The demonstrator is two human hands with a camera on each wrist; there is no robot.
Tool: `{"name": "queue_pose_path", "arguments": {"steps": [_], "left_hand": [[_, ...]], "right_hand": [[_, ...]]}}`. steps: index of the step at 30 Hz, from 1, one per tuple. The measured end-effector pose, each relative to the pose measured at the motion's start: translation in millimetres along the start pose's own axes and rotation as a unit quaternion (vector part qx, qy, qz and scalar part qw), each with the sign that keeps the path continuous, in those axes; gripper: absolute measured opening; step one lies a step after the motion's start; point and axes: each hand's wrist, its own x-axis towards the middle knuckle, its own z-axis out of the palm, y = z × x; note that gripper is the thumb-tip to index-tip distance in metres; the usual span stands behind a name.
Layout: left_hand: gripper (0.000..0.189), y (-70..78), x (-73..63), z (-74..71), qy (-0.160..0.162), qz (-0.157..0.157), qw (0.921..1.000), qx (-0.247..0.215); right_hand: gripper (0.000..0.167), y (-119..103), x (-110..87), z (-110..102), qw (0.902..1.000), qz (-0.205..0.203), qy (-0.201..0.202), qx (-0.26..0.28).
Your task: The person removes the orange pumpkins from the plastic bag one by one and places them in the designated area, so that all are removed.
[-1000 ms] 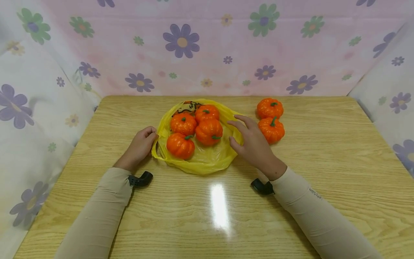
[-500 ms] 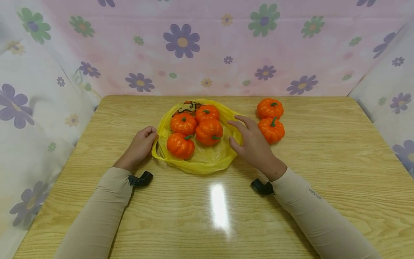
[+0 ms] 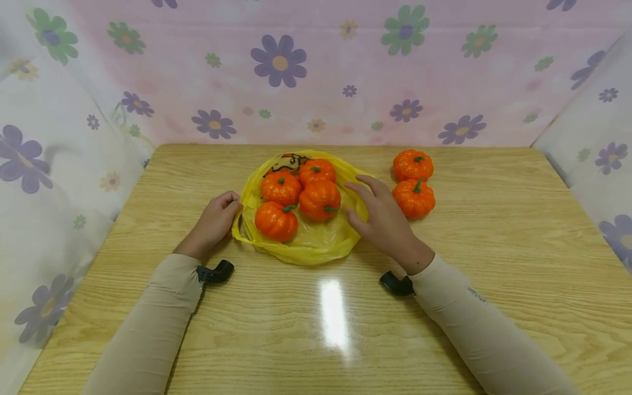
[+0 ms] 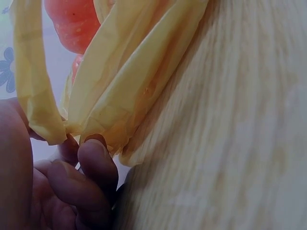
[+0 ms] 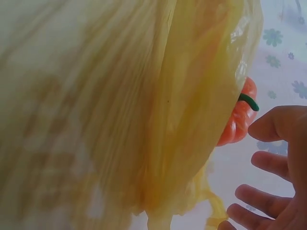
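A yellow plastic bag (image 3: 316,255) lies spread with its mouth up on the table, several small orange toy pumpkins (image 3: 320,201) with green stems inside it. At the bag's left edge my left hand (image 3: 215,220) pinches the plastic; the left wrist view shows the fingertips (image 4: 96,155) on the gathered yellow film. My right hand (image 3: 382,216) hovers over the bag's right rim with fingers spread and nothing in them. In the right wrist view, one pumpkin (image 5: 240,117) shows past the bag's edge, near the thumb.
Two more toy pumpkins (image 3: 413,198) sit on the wooden table (image 3: 276,329), just beyond my right hand. Flowered cloth (image 3: 316,71) hangs behind the table's back edge and along both sides. Black wrist devices (image 3: 215,272) stick out from both sleeves.
My right hand has shifted very slightly left over the bag's rim. The left hand, the bag and the pumpkins have stayed in place.
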Motion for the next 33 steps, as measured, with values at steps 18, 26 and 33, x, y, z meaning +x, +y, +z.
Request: {"name": "queue_pose_path", "arguments": {"steps": [18, 26, 33], "left_hand": [[0.022, 2.1, -0.1, -0.9, -0.004, -0.003, 1.0, -0.002], [0.023, 1.8, -2.6, -2.2, -0.006, -0.005, 1.0, -0.003], [0.022, 1.5, -0.8, -1.8, -0.01, -0.006, 0.9999, -0.009]], "right_hand": [[0.053, -3, 11.0, 4, 0.9992, 0.033, -0.01, -0.02], [0.056, -8, 15.8, 10, 0.9991, 0.029, -0.03, 0.01], [0.058, -16, 17.7, 11, 0.9988, 0.015, -0.042, 0.019]]}}
